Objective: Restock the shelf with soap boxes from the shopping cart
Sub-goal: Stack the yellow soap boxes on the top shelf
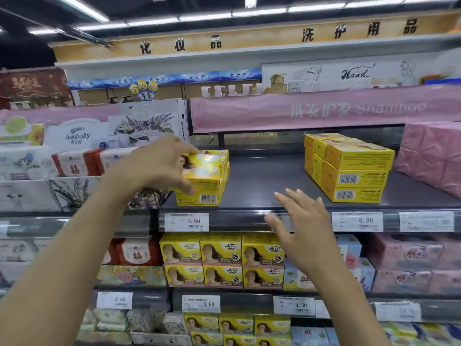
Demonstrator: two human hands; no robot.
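My left hand (159,166) grips a yellow soap box (204,168) that lies on top of a small stack of yellow soap boxes (199,196) at the left end of the dark grey shelf (262,186). My right hand (301,228) hovers open in front of the shelf's edge, fingers spread, holding nothing. A larger stack of yellow soap boxes (349,168) stands at the right of the same shelf. The shopping cart is out of view.
Pink wrapped packs (431,156) fill the shelf's far right. Tissue packs (74,163) sit left of the stack. Lower shelves hold more yellow boxes (222,260) and price tags (187,222). A pink banner (324,111) hangs above the shelf.
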